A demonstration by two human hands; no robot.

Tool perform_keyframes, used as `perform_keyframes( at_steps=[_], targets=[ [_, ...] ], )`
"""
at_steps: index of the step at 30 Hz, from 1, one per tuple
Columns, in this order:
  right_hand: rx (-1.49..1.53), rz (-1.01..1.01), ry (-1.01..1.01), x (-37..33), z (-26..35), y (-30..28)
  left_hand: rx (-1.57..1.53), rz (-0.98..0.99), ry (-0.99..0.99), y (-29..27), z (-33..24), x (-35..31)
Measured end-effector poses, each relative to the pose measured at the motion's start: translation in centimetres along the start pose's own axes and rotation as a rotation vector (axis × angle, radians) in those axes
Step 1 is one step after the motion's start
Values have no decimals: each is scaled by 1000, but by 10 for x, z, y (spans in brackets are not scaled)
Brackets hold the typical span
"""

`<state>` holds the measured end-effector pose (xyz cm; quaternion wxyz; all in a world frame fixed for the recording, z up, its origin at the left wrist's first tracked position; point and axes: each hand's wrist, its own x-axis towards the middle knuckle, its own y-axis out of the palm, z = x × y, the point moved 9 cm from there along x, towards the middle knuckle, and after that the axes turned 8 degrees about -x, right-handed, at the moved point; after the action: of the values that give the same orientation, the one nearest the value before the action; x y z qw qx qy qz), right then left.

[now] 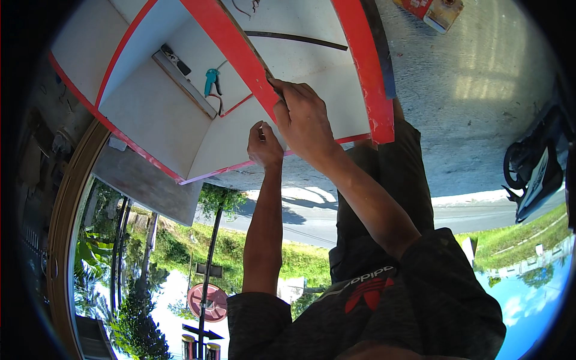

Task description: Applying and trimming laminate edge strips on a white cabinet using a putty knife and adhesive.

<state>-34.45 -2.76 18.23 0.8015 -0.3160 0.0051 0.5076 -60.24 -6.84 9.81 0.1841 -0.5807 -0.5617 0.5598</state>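
Observation:
A cabinet-like box with white inner faces point(150, 114) and red edging fills the upper left and middle. My right hand point(305, 117) is closed at the edge of its red middle divider point(240, 57), fingertips against the dark raw side. What lies under those fingers, if anything, is hidden. Just left of it and lower, my left hand point(264, 145) is closed near the lower end of the divider, fingers curled together. Anything in that pinch is too small to name. A teal glue gun point(212, 81) lies inside the left compartment, apart from both hands.
Beside the glue gun lies a long board point(183, 84). A dark strip point(297, 40) sits in the right compartment. On the concrete floor point(468, 120) are a red box-like container point(432, 13) at the top and a parked motorbike point(537, 171) at the right.

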Motion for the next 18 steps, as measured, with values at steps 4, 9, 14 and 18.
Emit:
perform_keyframes(
  at_steps=[4, 9, 14, 18],
  targets=[
    [114, 16, 21, 11, 10, -14, 25, -1, -2, -8, 2, 2],
    [67, -123, 11, 56, 5, -9, 15, 14, -30, 2, -6, -1],
    [82, -30, -16, 39, 23, 6, 130, 52, -14, -2, -2, 1],
    [142, 30, 62, 34, 14, -4, 83, 27, -19, -10, 3, 3]
  ],
)
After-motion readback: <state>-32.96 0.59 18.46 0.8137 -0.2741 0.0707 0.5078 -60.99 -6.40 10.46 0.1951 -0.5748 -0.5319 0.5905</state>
